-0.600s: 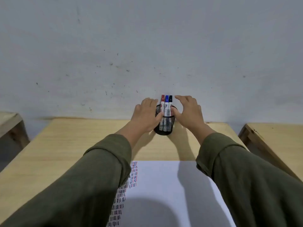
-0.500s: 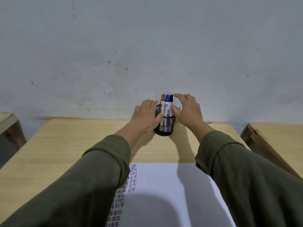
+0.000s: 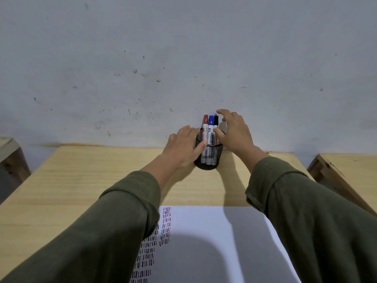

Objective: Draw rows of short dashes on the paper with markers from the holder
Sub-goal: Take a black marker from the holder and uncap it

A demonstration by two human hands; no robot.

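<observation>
A black mesh marker holder (image 3: pixel 207 158) stands just above the middle of the frame, at the far edge of a light wooden table (image 3: pixel 85 180) and close against a scuffed grey wall (image 3: pixel 183 58). Three capped markers stand upright in it, side by side: a red marker (image 3: pixel 205 127) on the left, a blue marker (image 3: pixel 210 127) in the middle and a black marker (image 3: pixel 215 124) on the right. The left hand (image 3: pixel 181 150) is wrapped around the holder's left side, thumb lying across its front mesh. The right hand (image 3: pixel 234 131) is open and curved beside the black marker; its thumb touches the marker barrels, its forefinger arches over the black cap, and it has not closed on anything. Both arms, in olive green sleeves (image 3: pixel 102 231), reach up from the lower corners of the frame. Between them, at the bottom centre, lies a white sheet of paper (image 3: pixel 204 231), its far edge well short of the holder, with bare wood in the strip between. Rows of short dashes (image 3: pixel 165 225) in black, blue and red run down the paper's left part, partly under the left sleeve; the rest of the sheet is unmarked and partly in shadow. Other wooden tables (image 3: pixel 346 166) show at the left and right edges of the frame, a gap separating each from the main one.
</observation>
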